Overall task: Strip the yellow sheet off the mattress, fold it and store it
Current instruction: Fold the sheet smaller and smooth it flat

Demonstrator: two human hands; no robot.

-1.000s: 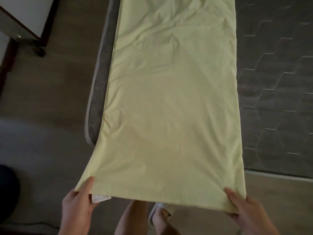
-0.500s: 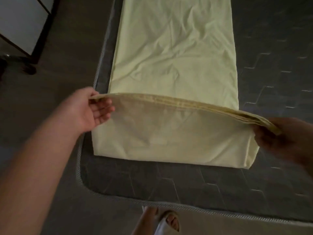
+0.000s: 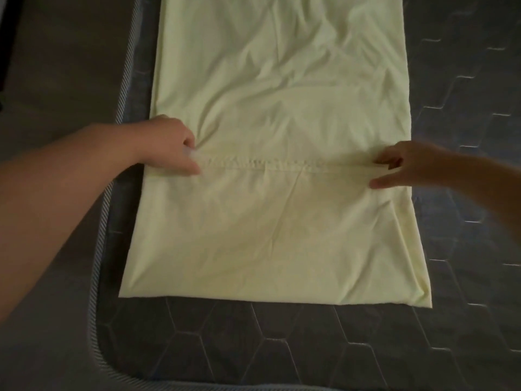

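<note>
The pale yellow cloth sheet [image 3: 282,235], a long narrow strip with soft creases, lies flat on the dark grey quilted mattress [image 3: 253,334], whose surface is stitched in hexagons. The strip's near end is doubled over on itself, and its gathered hem [image 3: 282,165] runs straight across the strip as a puckered ridge. Your left hand [image 3: 166,145] pinches the hem's left end, fingers curled above and thumb stretched below. Your right hand [image 3: 414,165] takes the hem's right end between loosely bent fingers and an extended thumb. Striped piping [image 3: 124,88] edges the mattress's rounded corner. Beyond it lies the brown floor [image 3: 56,66].
</note>
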